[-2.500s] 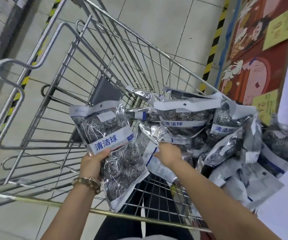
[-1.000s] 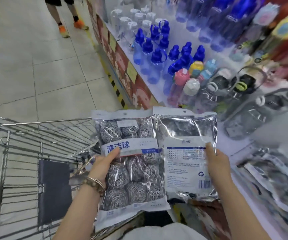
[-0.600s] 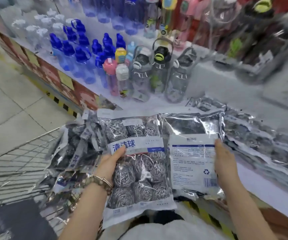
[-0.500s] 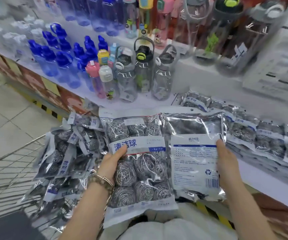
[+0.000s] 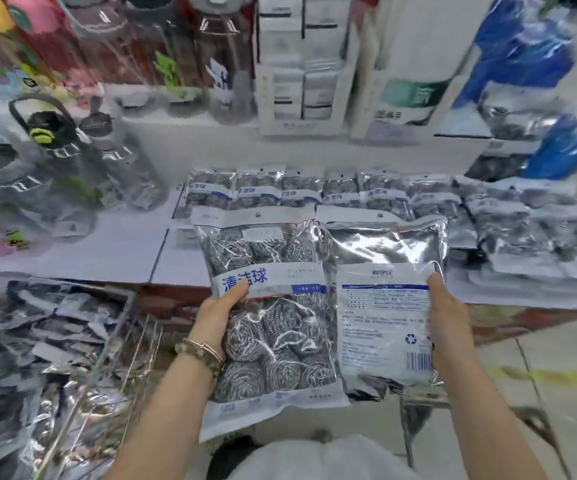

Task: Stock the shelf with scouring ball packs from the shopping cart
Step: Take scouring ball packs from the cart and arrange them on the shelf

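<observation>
**Slippery load, crowded landing**

Shelf (image 5: pixel 72 258) holds a stocked row (image 5: pixel 301 194) at its back; shopping cart (image 5: pixel 141 336) below its front. Before its edge, left hand (image 5: pixel 217 313) grips the labelled pack (image 5: pixel 276 341), right hand (image 5: pixel 448 323) the reversed pack (image 5: pixel 380 317). Slick film may slip, or landing packs may shove the row.

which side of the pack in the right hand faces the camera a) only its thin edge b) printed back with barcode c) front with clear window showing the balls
b, the pack gripped by the right hand shows white fine print, a barcode and a recycling mark
</observation>
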Tool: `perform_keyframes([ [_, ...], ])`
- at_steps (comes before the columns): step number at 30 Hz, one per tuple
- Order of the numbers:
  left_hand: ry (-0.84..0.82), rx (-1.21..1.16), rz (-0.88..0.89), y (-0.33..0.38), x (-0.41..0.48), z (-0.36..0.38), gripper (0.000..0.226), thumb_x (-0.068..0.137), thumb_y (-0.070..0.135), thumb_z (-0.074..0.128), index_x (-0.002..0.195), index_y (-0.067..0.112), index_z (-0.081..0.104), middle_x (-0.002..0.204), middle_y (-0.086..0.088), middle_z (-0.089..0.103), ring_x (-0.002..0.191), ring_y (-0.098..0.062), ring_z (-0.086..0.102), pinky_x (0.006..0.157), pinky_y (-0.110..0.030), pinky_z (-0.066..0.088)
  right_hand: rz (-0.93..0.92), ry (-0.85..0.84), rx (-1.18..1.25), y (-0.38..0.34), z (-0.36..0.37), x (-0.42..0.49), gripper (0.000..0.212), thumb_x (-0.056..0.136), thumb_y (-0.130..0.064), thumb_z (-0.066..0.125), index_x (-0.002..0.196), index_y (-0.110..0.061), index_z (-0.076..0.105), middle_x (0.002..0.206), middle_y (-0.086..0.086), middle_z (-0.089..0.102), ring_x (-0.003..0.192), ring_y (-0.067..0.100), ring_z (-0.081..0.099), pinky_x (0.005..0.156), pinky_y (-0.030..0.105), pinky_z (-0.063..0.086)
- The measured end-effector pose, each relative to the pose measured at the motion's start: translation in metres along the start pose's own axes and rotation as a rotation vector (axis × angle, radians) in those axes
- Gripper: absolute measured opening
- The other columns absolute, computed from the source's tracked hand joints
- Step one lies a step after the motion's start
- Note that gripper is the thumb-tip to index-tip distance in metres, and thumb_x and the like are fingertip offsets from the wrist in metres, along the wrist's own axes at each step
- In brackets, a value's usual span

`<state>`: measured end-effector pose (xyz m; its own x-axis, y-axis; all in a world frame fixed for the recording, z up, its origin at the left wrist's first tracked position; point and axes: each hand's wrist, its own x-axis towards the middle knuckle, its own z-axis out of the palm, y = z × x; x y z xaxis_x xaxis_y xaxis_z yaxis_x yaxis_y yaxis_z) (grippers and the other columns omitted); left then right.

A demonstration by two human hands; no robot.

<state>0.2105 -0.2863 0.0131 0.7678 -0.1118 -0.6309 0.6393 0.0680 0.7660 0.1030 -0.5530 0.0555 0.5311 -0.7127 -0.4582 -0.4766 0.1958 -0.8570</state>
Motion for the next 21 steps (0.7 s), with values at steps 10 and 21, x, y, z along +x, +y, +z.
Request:
perform_keyframes([
  [10,-0.259,0.117,-0.116,-0.035,-0.006,0.181,0.086,0.039,0.053,0.086,0.107,0.003,0.065,0.095,-0.019,0.069,0.083,-0.033,0.065,0.084,-0.047,0.051,0.044,0.28,0.095,0.025,-0.162,0.047,0.073,0.082,-0.067,0.045,0.123,-0.008,0.059,0.12,0.016,0.062,0.108,0.031,0.059,0.096,0.048,0.045],
  [21,-0.392,0.255,-0.143,-0.038,0.018,0.319,0.025,0.08,0.032,0.064,0.074,0.007,0.063,0.06,-0.006,0.064,0.049,-0.021,0.058,0.056,-0.028,0.051,0.118,0.406,0.271,0.02,-0.244,0.112,0.036,0.097,-0.04,0.045,0.078,-0.013,0.059,0.073,0.007,0.062,0.062,0.024,0.058,0.059,0.03,0.045],
])
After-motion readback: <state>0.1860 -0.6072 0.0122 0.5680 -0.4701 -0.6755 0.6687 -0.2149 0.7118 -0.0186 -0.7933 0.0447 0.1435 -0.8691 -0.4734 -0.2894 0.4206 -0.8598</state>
